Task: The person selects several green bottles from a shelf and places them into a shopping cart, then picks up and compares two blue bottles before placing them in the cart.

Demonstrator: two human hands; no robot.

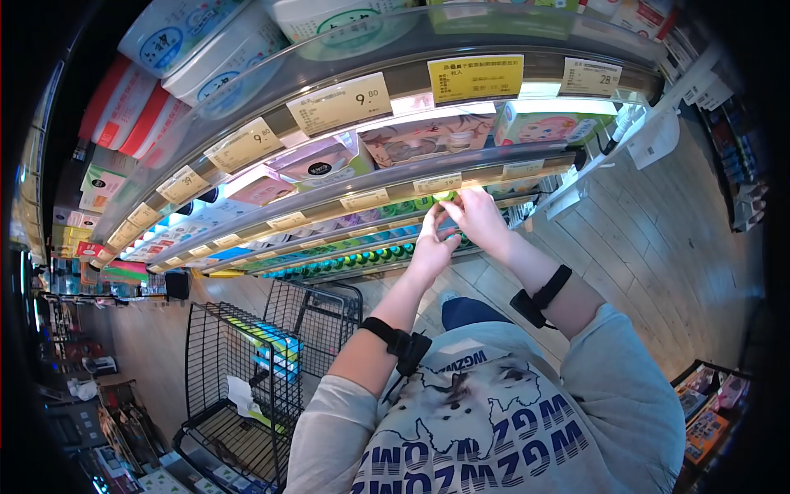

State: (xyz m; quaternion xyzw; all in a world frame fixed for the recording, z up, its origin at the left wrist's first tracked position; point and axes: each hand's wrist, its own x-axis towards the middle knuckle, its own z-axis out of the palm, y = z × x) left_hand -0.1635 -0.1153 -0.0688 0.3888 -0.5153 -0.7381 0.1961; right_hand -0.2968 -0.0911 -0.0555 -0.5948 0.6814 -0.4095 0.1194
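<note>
Both of my hands meet in front of the lower shelves, close to a price tag (438, 183). My left hand (431, 240) has its fingers curled, with the tips at a small bright green item (445, 197); its kind is not clear. From the right, my right hand (480, 216) comes in with its fingers pinched together beside that item. What lies between the right fingers is hidden. Just behind and below the hands, the shelves hold rows of green packs (399, 209) and bottles with green caps (362, 260).
A black wire shopping cart (191, 362) with blue-green packs (276, 350) in it stands at my left. Above my hands, a shelf edge with a yellow price tag (477, 79) juts out, with boxes (428, 136) below it. A low display (714, 403) stands at the right.
</note>
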